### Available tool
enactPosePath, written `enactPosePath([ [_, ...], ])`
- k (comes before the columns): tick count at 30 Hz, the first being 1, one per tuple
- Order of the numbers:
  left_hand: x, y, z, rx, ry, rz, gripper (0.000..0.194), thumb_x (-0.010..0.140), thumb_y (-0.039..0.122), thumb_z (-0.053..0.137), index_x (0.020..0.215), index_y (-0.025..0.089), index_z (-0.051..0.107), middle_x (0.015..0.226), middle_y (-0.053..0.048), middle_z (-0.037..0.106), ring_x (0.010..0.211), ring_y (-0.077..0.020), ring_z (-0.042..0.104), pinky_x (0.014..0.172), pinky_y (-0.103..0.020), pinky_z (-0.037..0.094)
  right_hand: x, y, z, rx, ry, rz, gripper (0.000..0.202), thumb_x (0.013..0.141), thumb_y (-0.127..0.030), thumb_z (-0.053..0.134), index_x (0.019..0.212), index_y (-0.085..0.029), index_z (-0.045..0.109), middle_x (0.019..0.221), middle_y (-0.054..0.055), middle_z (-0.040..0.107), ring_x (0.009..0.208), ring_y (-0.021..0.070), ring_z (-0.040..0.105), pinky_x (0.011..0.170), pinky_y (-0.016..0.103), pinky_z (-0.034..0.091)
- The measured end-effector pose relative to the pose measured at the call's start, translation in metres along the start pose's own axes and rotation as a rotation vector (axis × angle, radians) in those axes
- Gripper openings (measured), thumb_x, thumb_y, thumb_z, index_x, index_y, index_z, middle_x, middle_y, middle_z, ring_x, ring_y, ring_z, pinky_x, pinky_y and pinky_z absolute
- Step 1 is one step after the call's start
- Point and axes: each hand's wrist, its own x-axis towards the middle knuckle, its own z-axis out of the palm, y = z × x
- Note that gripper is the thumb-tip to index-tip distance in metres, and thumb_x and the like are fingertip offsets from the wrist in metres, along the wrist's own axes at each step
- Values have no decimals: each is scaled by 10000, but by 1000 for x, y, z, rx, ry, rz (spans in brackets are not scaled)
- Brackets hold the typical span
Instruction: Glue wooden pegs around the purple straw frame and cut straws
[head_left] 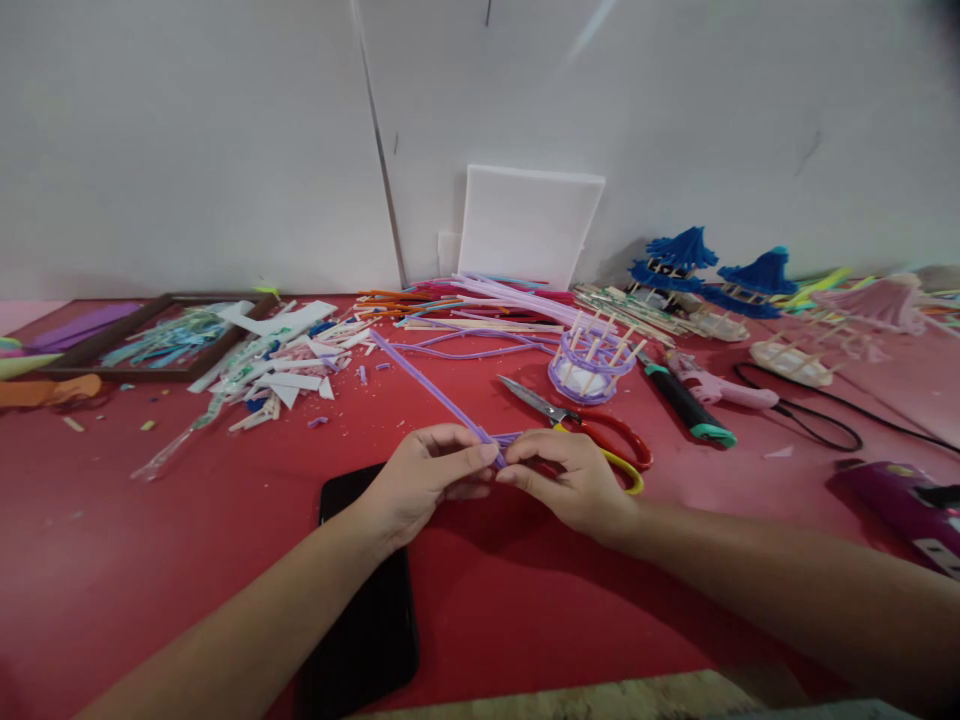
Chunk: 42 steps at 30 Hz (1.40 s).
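Note:
Purple pipe cleaners [435, 388] run up and left from between my two hands, their lower ends pinched at the fingertips. My left hand [439, 468] is closed on them, thumb on top. From the other side, my right hand [574, 478] pinches the same pipe cleaners with thumb and index finger. Just beyond my right hand lie scissors [611, 435] with red and yellow handles, blades pointing up and left. Behind the scissors stands a small round basket-like piece [589, 368] of wooden sticks with purple pipe cleaner woven round it.
A black phone [367, 610] lies below my left forearm. Scraps [289, 365] and a brown frame [169, 375] are at left; loose pipe cleaners [480, 305] at the back. On the right are a utility knife [686, 405], a pink glue gun [720, 388] with its cord, and blue-roofed models [675, 262].

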Motion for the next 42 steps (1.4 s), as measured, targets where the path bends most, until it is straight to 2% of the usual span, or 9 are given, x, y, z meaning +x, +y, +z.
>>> enactPosePath([
  [10, 4, -2, 1, -51, 52, 19, 271, 562, 312, 871, 659, 156, 672, 585, 40, 672, 551, -64, 630, 547, -145, 553, 0, -1, 4, -25, 1, 74, 165, 817, -204, 592, 658, -177, 555, 592, -15, 552, 516, 96, 468, 501, 220, 384],
  [19, 3, 2, 1, -80, 47, -18, 335, 498, 316, 896, 651, 158, 644, 559, 38, 644, 537, -74, 614, 532, -164, 556, 0, -2, 2, -56, -38, 40, 140, 846, -237, 568, 719, -179, 580, 636, 1, 570, 552, 113, 498, 526, 230, 407],
  [23, 1, 3, 1, -55, 41, -5, 331, 542, 347, 874, 673, 152, 641, 562, 35, 627, 538, -74, 597, 531, -173, 553, 1, -2, 3, -63, -39, 39, 151, 865, -248, 556, 740, -175, 597, 655, 15, 600, 581, 121, 531, 548, 232, 430],
  [29, 2, 0, 1, -18, 56, 42, 262, 606, 280, 850, 689, 159, 632, 648, 44, 647, 591, -66, 611, 598, -174, 544, 2, -1, 5, -75, -26, 42, 160, 856, -260, 582, 730, -170, 625, 649, 16, 631, 553, 115, 536, 527, 224, 430],
  [37, 1, 3, 1, 22, 59, 33, 306, 597, 341, 845, 661, 156, 610, 585, 40, 646, 552, -70, 608, 554, -166, 522, 1, 4, 5, -40, -48, 17, 172, 880, -307, 602, 805, -170, 672, 737, 50, 692, 657, 146, 619, 628, 249, 483],
  [42, 4, 2, 0, 12, 69, 54, 306, 585, 323, 855, 685, 161, 616, 569, 53, 641, 537, -60, 604, 556, -153, 515, 2, 5, 5, -41, -43, -2, 199, 892, -338, 588, 817, -176, 677, 740, 42, 691, 656, 141, 618, 630, 248, 485],
])
